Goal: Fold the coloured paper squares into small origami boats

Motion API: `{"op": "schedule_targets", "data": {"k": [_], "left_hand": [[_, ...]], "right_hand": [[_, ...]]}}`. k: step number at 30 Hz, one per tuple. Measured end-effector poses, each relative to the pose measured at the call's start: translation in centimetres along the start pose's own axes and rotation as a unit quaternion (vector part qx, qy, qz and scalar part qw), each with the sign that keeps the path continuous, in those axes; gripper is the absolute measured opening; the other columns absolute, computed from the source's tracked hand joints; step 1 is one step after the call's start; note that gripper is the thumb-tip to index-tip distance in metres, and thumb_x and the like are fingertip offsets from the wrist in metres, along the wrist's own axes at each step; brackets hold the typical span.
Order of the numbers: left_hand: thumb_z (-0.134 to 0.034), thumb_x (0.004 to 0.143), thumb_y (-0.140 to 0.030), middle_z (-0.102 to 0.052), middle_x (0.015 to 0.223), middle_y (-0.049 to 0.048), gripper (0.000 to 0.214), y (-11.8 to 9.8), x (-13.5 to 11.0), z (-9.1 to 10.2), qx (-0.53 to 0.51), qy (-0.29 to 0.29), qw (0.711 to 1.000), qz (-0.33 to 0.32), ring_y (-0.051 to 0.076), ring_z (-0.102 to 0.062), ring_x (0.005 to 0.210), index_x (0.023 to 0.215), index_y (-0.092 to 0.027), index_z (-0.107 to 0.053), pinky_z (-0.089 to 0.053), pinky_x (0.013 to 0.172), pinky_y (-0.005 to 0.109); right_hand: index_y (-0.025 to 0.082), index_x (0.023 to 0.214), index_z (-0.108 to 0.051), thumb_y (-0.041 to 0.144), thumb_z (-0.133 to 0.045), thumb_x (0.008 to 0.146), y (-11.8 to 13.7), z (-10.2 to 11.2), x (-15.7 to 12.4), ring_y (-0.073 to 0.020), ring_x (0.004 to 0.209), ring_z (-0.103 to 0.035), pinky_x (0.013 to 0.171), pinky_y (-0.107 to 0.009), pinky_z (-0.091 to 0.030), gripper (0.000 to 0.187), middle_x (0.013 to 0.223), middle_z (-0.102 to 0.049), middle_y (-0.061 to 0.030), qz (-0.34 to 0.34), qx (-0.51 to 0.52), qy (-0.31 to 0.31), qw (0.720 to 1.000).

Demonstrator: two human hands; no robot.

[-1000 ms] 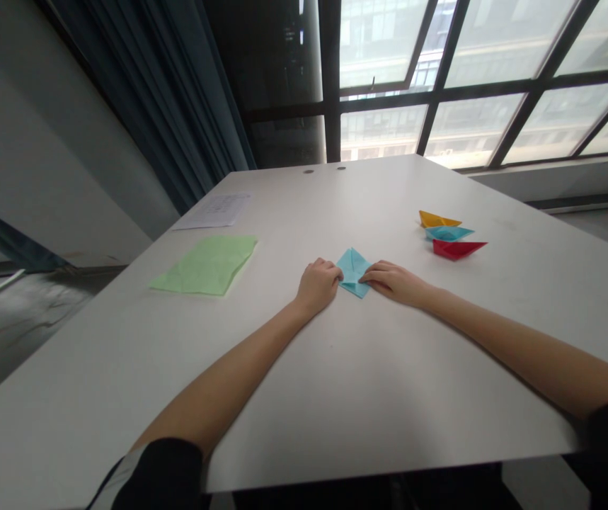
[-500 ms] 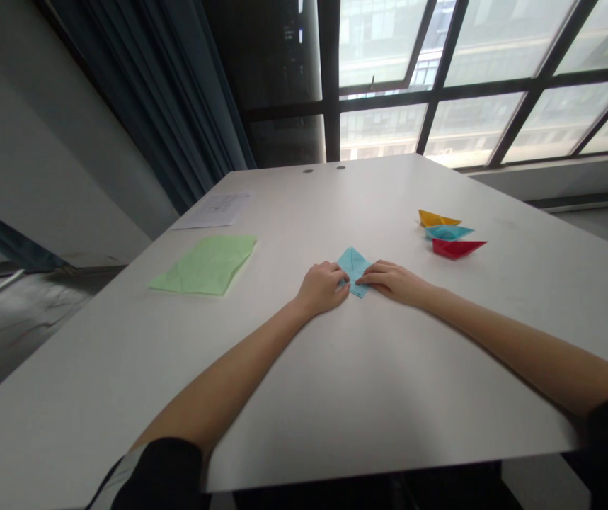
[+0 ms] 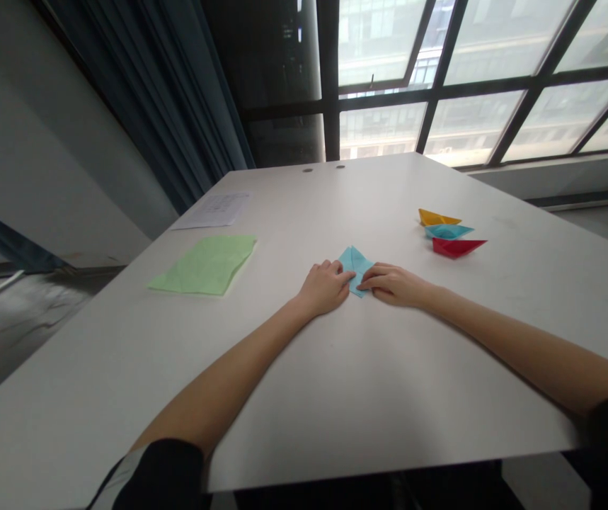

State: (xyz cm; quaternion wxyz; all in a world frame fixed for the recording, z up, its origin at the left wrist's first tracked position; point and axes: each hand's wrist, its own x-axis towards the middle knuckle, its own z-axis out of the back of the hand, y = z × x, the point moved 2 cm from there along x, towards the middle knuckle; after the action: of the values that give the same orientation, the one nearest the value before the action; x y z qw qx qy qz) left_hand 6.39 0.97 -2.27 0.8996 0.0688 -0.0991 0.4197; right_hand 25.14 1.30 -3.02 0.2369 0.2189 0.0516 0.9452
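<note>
A wide white surface [image 3: 367, 368] runs toward a wall of dark-framed windows [image 3: 442, 71], with a blue-grey curtain [image 3: 176, 106] hanging at the far left corner of the room. Near the middle of the surface lies a light blue folded paper [image 3: 355, 261], flat, with both hands meeting on its near corner. The left hand [image 3: 325, 287] is curled, fingertips on the paper's left edge. The right hand [image 3: 393, 283] lies low, fingertips on the right edge. Whether either grip pinches the paper or only presses it down I cannot tell from here. To the left lie a green sheet [image 3: 205, 264] and, farther back, a white printed sheet [image 3: 213, 210]. To the right, close together, sit a yellow paper boat [image 3: 438, 218], a teal paper boat [image 3: 448, 231] and a red paper boat [image 3: 457, 247].
</note>
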Motion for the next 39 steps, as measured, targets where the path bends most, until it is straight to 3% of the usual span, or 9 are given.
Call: {"op": "schedule_targets", "data": {"k": [4,9,13,20,25,30,33,36,39], "left_hand": [[-0.041,0.084,-0.033,-0.055,0.107,0.0081,0.033,0.1,0.1,0.3,0.005,0.009,1.000,0.029,0.024,-0.050,0.096,0.114,-0.026,-0.055,-0.036,0.084,0.041],[-0.036,0.086,-0.036,-0.056,0.106,0.0098,0.034,1.6,0.4,0.8,-0.021,0.000,0.985,0.174,0.024,-0.051,0.098,0.101,-0.018,-0.061,-0.036,0.086,0.042],[-0.034,0.085,-0.034,-0.060,0.102,0.0088,0.035,2.4,0.7,1.1,-0.080,0.035,0.969,0.233,0.024,-0.054,0.095,0.088,-0.019,-0.065,-0.040,0.081,0.039],[-0.047,0.076,-0.038,-0.065,0.086,0.0072,0.026,2.3,1.0,1.3,-0.181,0.050,0.950,0.250,0.021,-0.058,0.081,0.080,-0.018,-0.064,-0.043,0.068,0.030],[-0.057,0.070,-0.033,-0.063,0.072,0.0024,0.020,2.8,1.2,0.5,-0.325,0.034,0.910,0.255,0.014,-0.057,0.062,0.079,-0.016,-0.061,-0.042,0.057,0.023],[-0.061,0.062,-0.018,-0.057,0.066,-0.0019,0.021,2.9,1.2,-0.4,-0.426,-0.010,0.868,0.256,0.009,-0.053,0.052,0.082,-0.016,-0.058,-0.040,0.049,0.020],[-0.061,0.060,-0.011,-0.053,0.064,-0.0036,0.023,2.6,1.3,-0.7,-0.501,-0.041,0.822,0.267,0.008,-0.054,0.051,0.081,-0.016,-0.057,-0.040,0.049,0.019],[-0.060,0.060,-0.008,-0.052,0.064,-0.0041,0.023,2.4,1.4,-0.8,-0.561,-0.085,0.774,0.282,0.007,-0.054,0.050,0.081,-0.015,-0.054,-0.042,0.050,0.019],[-0.060,0.063,-0.010,-0.055,0.070,-0.0033,0.021,2.2,1.4,-0.6,-0.563,-0.146,0.769,0.266,0.007,-0.056,0.052,0.082,-0.016,-0.054,-0.044,0.053,0.019]], "right_hand": [[0.021,0.100,-0.066,0.009,-0.044,0.075,0.2,0.0,0.1,-0.0177,0.088,-0.058,0.083,-0.033,-0.048,0.036,0.096,-0.064,-0.0071,-0.004,0.006,-0.004,1.000],[0.021,0.098,-0.066,0.007,-0.043,0.074,0.1,-0.1,0.0,-0.0178,0.088,-0.058,0.082,-0.033,-0.048,0.037,0.095,-0.064,-0.0069,-0.013,0.002,-0.011,1.000],[0.021,0.098,-0.064,0.007,-0.041,0.073,0.5,0.0,0.1,-0.0182,0.088,-0.056,0.084,-0.034,-0.046,0.036,0.095,-0.062,-0.0068,-0.018,-0.003,-0.003,1.000],[0.018,0.091,-0.061,0.024,-0.047,0.081,1.5,0.4,0.4,-0.0193,0.083,-0.054,0.077,-0.033,-0.045,0.018,0.088,-0.060,-0.0084,-0.022,-0.016,0.005,1.000],[0.019,0.094,-0.061,0.027,-0.047,0.083,1.2,0.3,0.2,-0.0194,0.086,-0.054,0.078,-0.033,-0.044,0.019,0.093,-0.061,-0.0086,-0.023,-0.007,0.007,1.000],[0.020,0.093,-0.061,0.031,-0.044,0.086,1.1,0.2,0.3,-0.0192,0.085,-0.054,0.079,-0.034,-0.043,0.021,0.092,-0.061,-0.0082,-0.038,0.002,0.011,0.999],[0.020,0.088,-0.061,0.033,-0.044,0.087,0.7,0.1,0.3,-0.0200,0.087,-0.054,0.083,-0.036,-0.042,0.021,0.091,-0.061,-0.0080,-0.069,-0.003,-0.017,0.997],[0.020,0.084,-0.058,0.038,-0.049,0.084,0.0,0.1,0.2,-0.0226,0.093,-0.051,0.087,-0.041,-0.040,0.019,0.092,-0.059,-0.0083,-0.127,-0.009,-0.095,0.987],[0.021,0.091,-0.049,0.043,-0.053,0.079,-0.9,-0.1,0.0,-0.0245,0.096,-0.050,0.086,-0.044,-0.041,0.025,0.097,-0.055,-0.0091,-0.219,0.029,-0.201,0.954]]}}
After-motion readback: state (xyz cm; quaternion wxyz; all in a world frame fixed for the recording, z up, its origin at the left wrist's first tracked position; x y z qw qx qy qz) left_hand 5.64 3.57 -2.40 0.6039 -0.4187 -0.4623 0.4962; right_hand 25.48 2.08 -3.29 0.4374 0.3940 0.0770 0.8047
